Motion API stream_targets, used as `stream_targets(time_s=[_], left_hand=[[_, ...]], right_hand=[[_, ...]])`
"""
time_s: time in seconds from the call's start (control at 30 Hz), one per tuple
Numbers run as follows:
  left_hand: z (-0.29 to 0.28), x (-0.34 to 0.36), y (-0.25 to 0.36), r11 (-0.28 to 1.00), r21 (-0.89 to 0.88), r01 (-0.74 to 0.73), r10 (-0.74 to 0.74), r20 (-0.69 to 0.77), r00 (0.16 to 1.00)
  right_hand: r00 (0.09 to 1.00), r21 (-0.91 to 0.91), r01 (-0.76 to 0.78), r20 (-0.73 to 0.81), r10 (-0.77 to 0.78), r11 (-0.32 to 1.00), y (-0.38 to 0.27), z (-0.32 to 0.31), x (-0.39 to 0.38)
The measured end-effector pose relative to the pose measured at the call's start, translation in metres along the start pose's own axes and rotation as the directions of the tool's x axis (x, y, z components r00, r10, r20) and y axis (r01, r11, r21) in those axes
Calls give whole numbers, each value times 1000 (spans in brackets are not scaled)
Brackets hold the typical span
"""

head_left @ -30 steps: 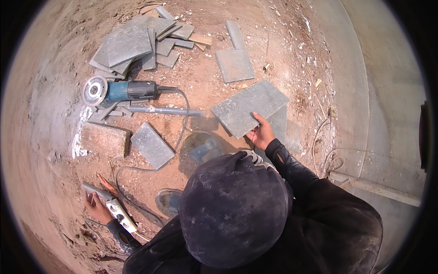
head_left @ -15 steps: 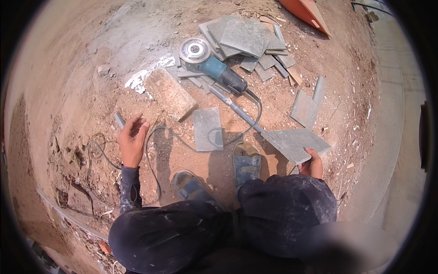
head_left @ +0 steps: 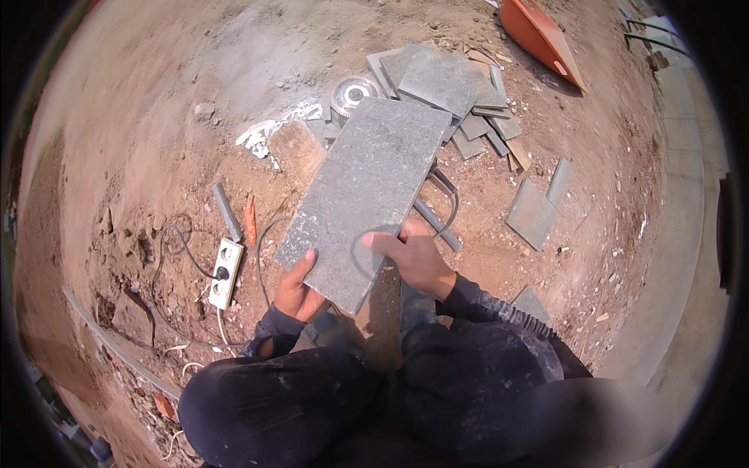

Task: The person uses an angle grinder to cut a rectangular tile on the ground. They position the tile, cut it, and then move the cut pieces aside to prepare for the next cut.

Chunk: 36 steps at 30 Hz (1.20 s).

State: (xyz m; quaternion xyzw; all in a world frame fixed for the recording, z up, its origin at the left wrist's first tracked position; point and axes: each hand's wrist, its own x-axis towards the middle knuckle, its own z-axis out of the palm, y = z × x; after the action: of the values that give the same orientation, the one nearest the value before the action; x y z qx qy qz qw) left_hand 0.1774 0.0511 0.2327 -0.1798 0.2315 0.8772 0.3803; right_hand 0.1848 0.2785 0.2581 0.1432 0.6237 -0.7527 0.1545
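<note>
Fingers of the left hand and right hand grip the grey slab by its near end, above the ground; its seemingly unsupported far end could tip from a loose hold and strike the grinder disc.

Slab, grey, lg., held in L hand & R hand: blocks fwd reach. Obst. fwd: disc blade, tile pile. Obst. L: power strip; dk cable btwn it & L hand. Passage R: bare ground btwn grey pipe & flat tile.
</note>
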Motion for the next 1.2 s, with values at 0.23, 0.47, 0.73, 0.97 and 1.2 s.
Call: stream_targets(time_s=[0.23,0.47,0.73,0.97,1.2], left_hand=[[-37,-50,43,922,57,-384,386,-235,892],[-83,-75,65,894,122,-431,448,-281,849],[-120,-61,71,929,235,-288,346,-264,900],[-123,-22,86,942,271,-198,273,-274,922],[-155,74,133,953,304,0,73,-228,971]], right_hand=[[972,-366,187,204,-118,912,8,-5,58],[906,-967,-57,-154,-394,248,48,-89,160],[971,-919,-33,-122,-205,392,58,-115,161],[904,-821,-63,-287,-316,567,77,-131,-3],[758,-721,-333,-588,-282,607,119,-149,-78]])
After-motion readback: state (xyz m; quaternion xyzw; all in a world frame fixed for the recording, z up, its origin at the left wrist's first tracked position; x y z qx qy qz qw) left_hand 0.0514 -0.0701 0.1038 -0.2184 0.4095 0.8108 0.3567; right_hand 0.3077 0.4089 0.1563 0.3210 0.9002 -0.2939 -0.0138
